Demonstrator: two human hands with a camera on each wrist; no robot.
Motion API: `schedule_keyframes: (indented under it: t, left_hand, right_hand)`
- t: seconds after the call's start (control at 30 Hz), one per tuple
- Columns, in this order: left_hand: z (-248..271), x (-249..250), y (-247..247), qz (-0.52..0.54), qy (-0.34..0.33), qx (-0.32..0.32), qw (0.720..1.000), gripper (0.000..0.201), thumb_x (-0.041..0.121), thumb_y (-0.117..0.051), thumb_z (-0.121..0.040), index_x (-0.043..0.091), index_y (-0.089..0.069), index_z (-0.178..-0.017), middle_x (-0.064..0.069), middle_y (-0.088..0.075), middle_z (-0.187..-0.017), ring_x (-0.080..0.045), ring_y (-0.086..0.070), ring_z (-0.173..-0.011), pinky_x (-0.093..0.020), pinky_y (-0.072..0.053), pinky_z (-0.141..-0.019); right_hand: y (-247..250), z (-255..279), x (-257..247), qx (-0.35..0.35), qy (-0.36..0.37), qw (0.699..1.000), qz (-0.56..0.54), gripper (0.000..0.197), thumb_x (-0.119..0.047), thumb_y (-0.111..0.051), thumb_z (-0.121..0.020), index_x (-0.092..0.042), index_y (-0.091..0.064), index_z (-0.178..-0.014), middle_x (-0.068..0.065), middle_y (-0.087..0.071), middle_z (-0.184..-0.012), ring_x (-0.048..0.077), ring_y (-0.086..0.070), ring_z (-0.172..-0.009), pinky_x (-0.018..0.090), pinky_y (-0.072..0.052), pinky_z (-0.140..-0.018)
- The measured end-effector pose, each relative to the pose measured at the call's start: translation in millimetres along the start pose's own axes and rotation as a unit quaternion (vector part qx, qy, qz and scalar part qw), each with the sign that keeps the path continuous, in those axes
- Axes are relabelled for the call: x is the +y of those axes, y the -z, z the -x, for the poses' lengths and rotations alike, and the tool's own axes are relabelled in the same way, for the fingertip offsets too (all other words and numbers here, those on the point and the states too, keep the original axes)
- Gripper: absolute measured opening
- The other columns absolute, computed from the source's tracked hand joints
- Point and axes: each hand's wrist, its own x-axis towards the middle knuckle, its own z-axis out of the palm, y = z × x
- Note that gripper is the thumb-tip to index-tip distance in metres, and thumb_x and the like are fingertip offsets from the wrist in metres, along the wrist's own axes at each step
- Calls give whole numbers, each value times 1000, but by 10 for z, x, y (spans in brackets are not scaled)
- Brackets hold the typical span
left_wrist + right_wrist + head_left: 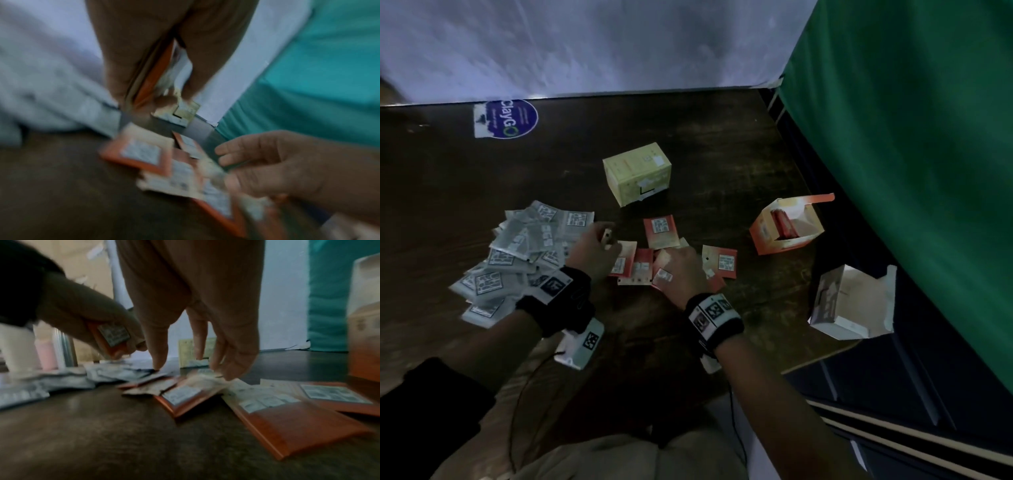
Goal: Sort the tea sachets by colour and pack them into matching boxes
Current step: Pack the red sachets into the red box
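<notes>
1. Flat orange paper tea sachets (659, 232) are being gathered on the dark wooden table (688, 144); several are gripped in the left hand (593, 249).
2. The right hand (681, 270), fingers extended downward, is touching one.
3. Next, the open orange cardboard box (786, 228) must be loaded.

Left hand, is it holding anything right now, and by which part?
The left hand grips a small stack of orange sachets by one end, fingers curled round it. The right hand reaches down, holding nothing.
</notes>
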Motion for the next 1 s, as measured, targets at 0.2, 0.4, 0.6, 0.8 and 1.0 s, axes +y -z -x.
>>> schedule_keyframes:
  t: [0.2, 0.4, 0.6, 0.8, 1.0]
  left_hand:
    - [-172, -71, -200, -259, -121, -81, 955, 74, 27, -70, -78, 26, -35, -142, -16, -36, -142, -34, -44, -124, -41, -40, -101]
    - [-278, 100, -271, -310, -103, -126, 937, 83, 23, -72, -78, 22, -24, -146, -14, -40, -141, -32, -44, -126, -42, -39, -102]
    - [-161, 66, -436, -250, -94, -162, 950, 80, 25, -80, -70, 14, -37, -136, -14, -52, -130, -30, -50, -120, -37, -41, -99]
    - [9, 183, -420, -165, -107, -129, 972, 40, 30, -64, -86, 15, -53, -121, -8, -62, -118, -29, -58, -109, -36, -46, -91]
    - [84, 356, -159, 35, -146, -278, 949, 8, 10, -63, -88, 15, -61, -95, -3, -65, -82, -17, -60, -70, -29, -50, -65]
  right_hand:
    - [-45, -238, -22, -32, -73, 994, 72, 69, -29, -75, -77, -20, -39, -136, 9, -37, -139, 30, -35, -130, 47, -38, -103]
    - [120, -189, 169, -39, -112, 988, -95, 34, -15, -55, -91, -14, -51, -125, 8, -59, -120, 25, -58, -108, 37, -50, -89]
    - [355, -116, 317, -12, -123, 963, -238, 19, -23, -51, -91, -15, -67, -94, 3, -70, -93, 17, -66, -86, 37, -55, -76]
    - [462, 22, 354, 40, -140, 921, -362, 19, -24, -57, -92, -16, -66, -107, 3, -70, -102, 16, -66, -93, 34, -55, -80]
    - [500, 125, 340, -20, -149, 889, -432, 26, -24, -62, -91, -13, -60, -115, 4, -67, -109, 16, -65, -97, 32, -53, -78]
